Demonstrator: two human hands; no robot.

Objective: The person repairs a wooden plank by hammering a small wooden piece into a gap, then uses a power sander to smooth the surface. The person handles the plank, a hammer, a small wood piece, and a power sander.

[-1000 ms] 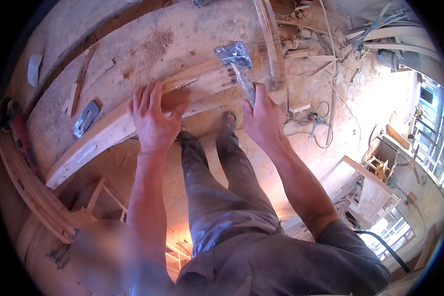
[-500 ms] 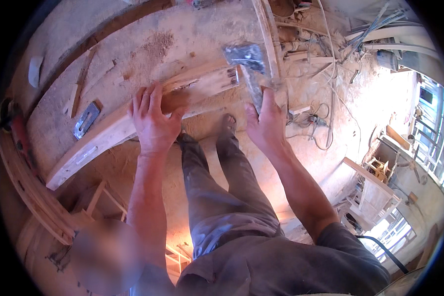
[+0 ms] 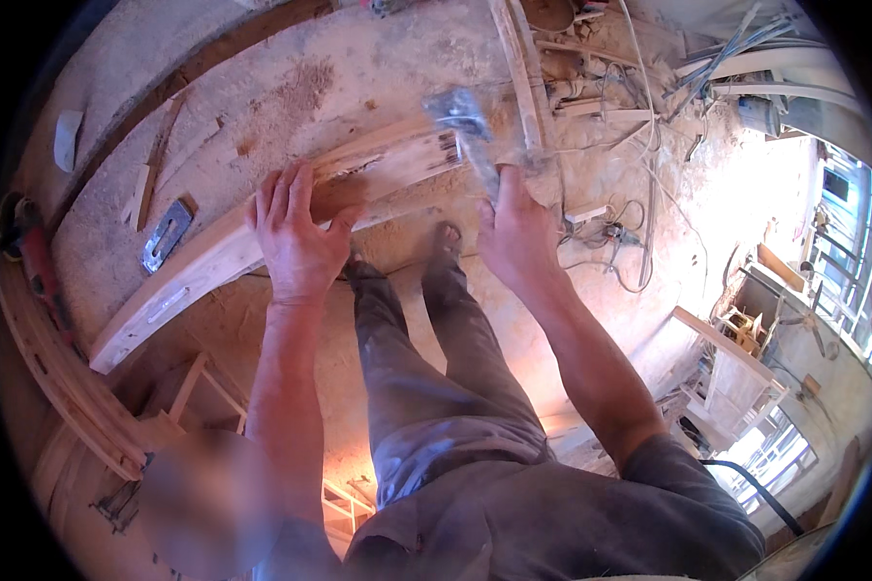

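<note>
Two hands | left hand flat on curved board | right hand grips hammer (blurred)

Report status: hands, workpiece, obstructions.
Left hand flat on curved wooden beam. Right hand grips hammer, blurred, at beam's end. Metal plate beside the beam.

head cam | looks steeply down (fisheye) | close over curved plank | single view

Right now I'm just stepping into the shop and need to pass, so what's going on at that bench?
A person stands at a dusty workbench. The left hand presses flat on a curved wooden piece. The right hand grips a hammer, its blurred head over the piece's notched end. A metal plate and sawdust lie behind it.
</note>
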